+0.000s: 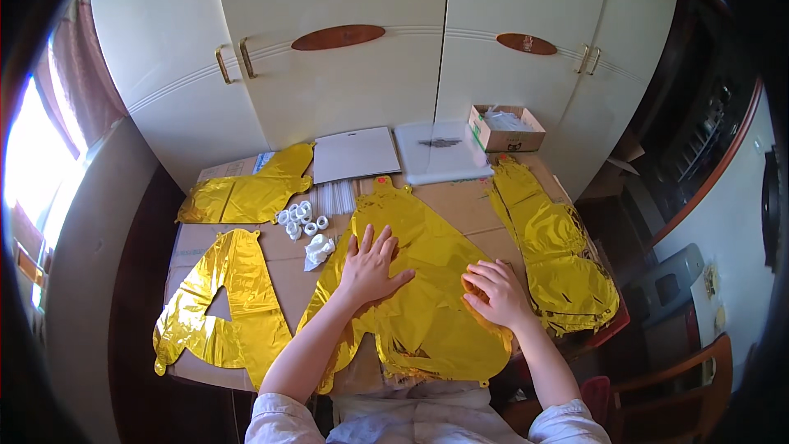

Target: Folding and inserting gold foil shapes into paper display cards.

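A large flat gold foil balloon (436, 279) lies in front of me, the biggest piece on the cardboard-covered table. My left hand (371, 271) presses on its upper middle, palm down and fingers spread. At the balloon's right side, my right hand (497, 292) has its fingers curled around the foil's edge, which bends up between thumb and fingers. Left of my left forearm lies an A-shaped gold foil balloon (246, 304) with a hole in its middle. Another gold foil balloon (559, 255) rests to the right, creased, and one more (238, 200) is at the far left.
White ribbon rolls (300, 218), a small white bundle (319, 252) and thin white sticks (333, 197) lie beyond my left hand. Behind them are a white board (356, 154), a clear plastic bag (440, 166) and an open box (509, 140). Cabinets (329, 90) stand behind the table.
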`<state>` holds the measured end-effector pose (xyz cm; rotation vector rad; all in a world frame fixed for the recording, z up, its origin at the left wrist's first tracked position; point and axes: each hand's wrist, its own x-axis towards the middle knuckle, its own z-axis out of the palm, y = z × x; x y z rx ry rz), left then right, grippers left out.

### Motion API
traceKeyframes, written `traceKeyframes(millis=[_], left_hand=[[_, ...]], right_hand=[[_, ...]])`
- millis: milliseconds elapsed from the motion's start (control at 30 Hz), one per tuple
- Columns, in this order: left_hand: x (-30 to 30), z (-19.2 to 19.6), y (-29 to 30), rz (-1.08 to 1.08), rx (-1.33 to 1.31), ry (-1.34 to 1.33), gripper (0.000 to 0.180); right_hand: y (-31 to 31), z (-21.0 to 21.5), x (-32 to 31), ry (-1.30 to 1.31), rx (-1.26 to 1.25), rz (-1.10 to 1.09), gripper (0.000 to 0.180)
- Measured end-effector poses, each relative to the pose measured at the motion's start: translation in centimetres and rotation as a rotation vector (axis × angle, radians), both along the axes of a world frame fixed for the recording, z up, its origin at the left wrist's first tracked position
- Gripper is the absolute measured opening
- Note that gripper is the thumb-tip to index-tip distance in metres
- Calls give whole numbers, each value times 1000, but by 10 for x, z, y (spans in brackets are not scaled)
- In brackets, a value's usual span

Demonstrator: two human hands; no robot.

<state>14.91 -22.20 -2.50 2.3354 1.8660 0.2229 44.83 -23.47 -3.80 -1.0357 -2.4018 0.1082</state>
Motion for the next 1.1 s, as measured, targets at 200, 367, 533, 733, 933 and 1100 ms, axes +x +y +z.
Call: traceKeyframes(millis=[200,367,533,733,933,1100], left_hand=[[1,-1,0,-9,22,1,83],[1,-1,0,-11,29,-7,83],[-1,-7,1,-10,51,8,84],[-2,-6,-2,-12,47,-3,82],[-1,-4,-1,-17,50,-9,81],[-3,-5,-3,-15,66,-15,80]], right_hand=[[0,0,-1,3,10,-6,39],[0,2,0,45,22,13,39],[-37,64,-27,211,76,136,27],[-150,151,-95,1149,-427,1230,7],[-198,159,-129,1771,-282,1059,11],[-202,152,-122,1679,-311,1108,11]])
